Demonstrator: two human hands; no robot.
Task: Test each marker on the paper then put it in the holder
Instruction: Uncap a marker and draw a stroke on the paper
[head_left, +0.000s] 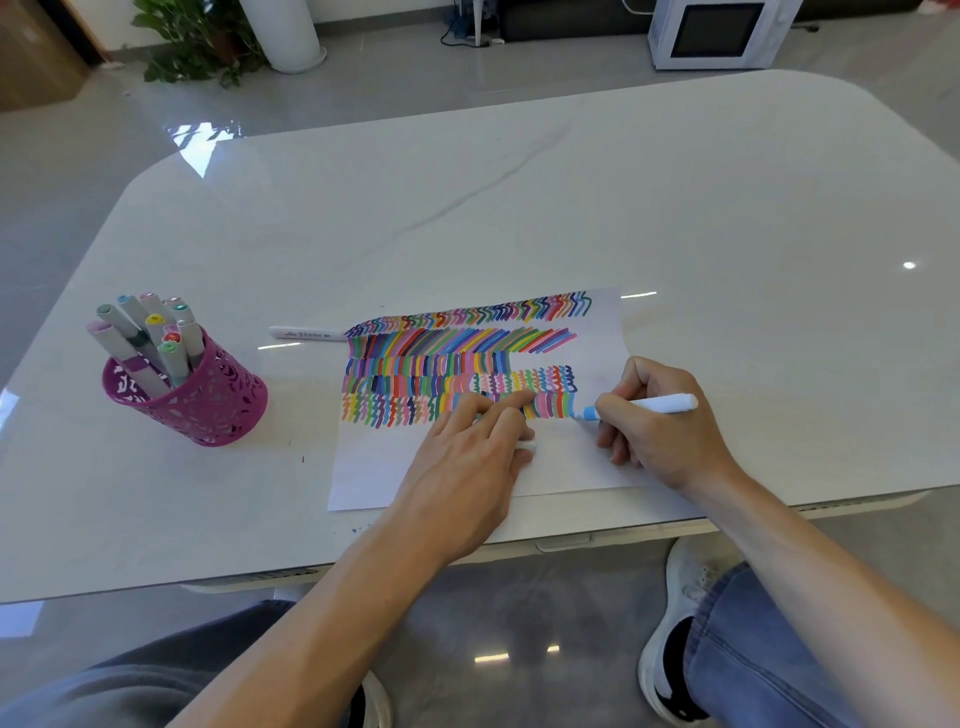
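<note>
A white sheet of paper (566, 467) lies on the table, its upper part filled with rows of coloured squiggles. My right hand (660, 431) grips a light blue marker (660, 404) with its tip touching the paper at the right end of the lowest row. My left hand (467, 457) rests flat on the paper, fingers over the squiggles, with a small white cap-like piece (525, 447) tucked under its fingers. A pink perforated holder (208, 400) with several markers stands at the left. One white marker (306, 333) lies on the table by the paper's top left corner.
The white marble-look table (519, 208) has a rounded front edge close to my knees. Beyond the far edge, on the floor, stand a potted plant (192, 41), a white column base (291, 36) and a white microwave-like box (717, 34).
</note>
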